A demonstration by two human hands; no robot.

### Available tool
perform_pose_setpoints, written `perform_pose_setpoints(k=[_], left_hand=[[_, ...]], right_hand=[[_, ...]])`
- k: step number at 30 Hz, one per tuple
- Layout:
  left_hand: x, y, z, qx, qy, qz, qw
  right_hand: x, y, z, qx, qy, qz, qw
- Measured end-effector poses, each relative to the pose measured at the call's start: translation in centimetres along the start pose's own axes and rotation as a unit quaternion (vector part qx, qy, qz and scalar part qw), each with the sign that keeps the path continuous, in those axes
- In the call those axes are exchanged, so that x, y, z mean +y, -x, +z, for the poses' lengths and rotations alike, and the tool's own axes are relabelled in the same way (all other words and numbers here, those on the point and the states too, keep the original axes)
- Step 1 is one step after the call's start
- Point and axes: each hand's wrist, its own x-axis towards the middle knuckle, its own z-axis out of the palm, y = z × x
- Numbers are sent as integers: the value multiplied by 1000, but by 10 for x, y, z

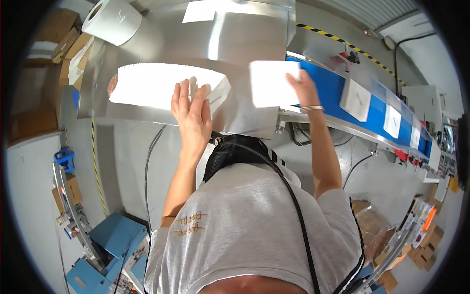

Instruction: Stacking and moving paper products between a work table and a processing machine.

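Head view, one view in all. Two bare hands of yours are visible. Your left hand (190, 111) lies on the right part of one long, curved row of thin white flat pieces (152, 83), fingers extended and slightly apart; you touch the row, but whether your fingertips pinch any piece cannot be told. Pieces in the row: too many and too bright to count. One reddish-brown object (112, 87), partly hidden, sits at the row's left end.

Your right hand (305, 89), slightly blurred, grips one white square flat piece (270, 84) by its right side, thumb on the upper face. You hold it above the right edge of one silver metal table (161, 46), by the near end of one blue conveyor belt (327, 81).

On the belt, three white square pieces can be made out: first (356, 100), second (392, 121), third (415, 138), spaced apart along it. On the table's far side: one white roll (115, 23) at left, one white rectangular sheet (198, 12) near the top middle.
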Motion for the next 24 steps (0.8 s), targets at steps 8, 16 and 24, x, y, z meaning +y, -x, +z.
perform_pose_setpoints(k=[8, 16, 24], left_hand=[[-1, -4, 4, -8, -7, -17, 1000], [5, -10, -1, -67, 3, 6, 998], [-18, -6, -1, -9, -18, -6, 1000]], right_hand=[[-6, 9, -56, 284, 506, -34, 814], [-69, -8, 76, -287, 87, -297, 907], [-8, 1, 9, 15, 14, -43, 999]])
